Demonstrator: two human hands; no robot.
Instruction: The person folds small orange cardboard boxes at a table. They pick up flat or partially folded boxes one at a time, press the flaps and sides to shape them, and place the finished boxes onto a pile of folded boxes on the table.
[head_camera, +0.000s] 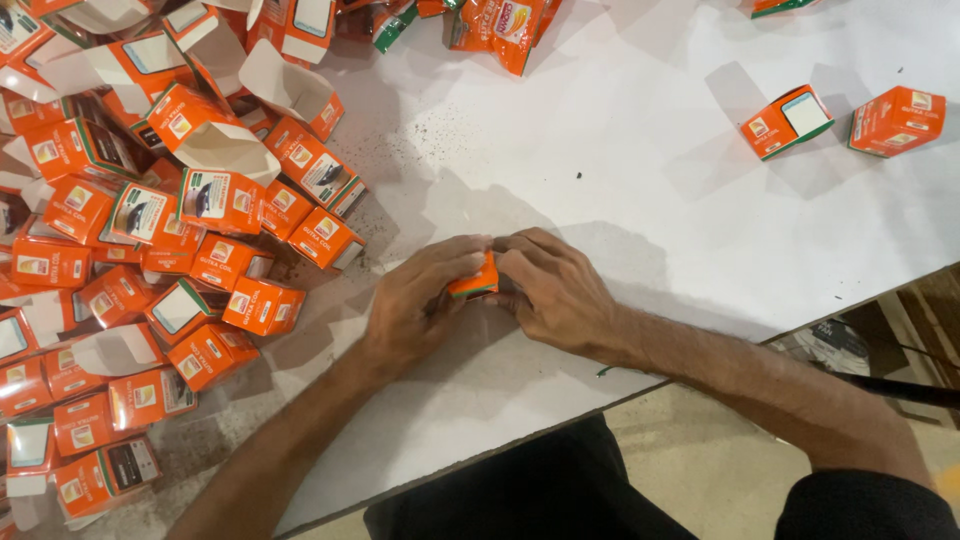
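Both hands down on the white tabletop (640, 200), mid-frame. Left hand (415, 305) & right hand (555, 290) meet over one small orange carton (474, 279), fingers curled tight round it from both sides, box mostly hidden btwn them. Big heap of orange cartons (150, 250) piled to the left; two more boxes (840, 120) far right, well apart.
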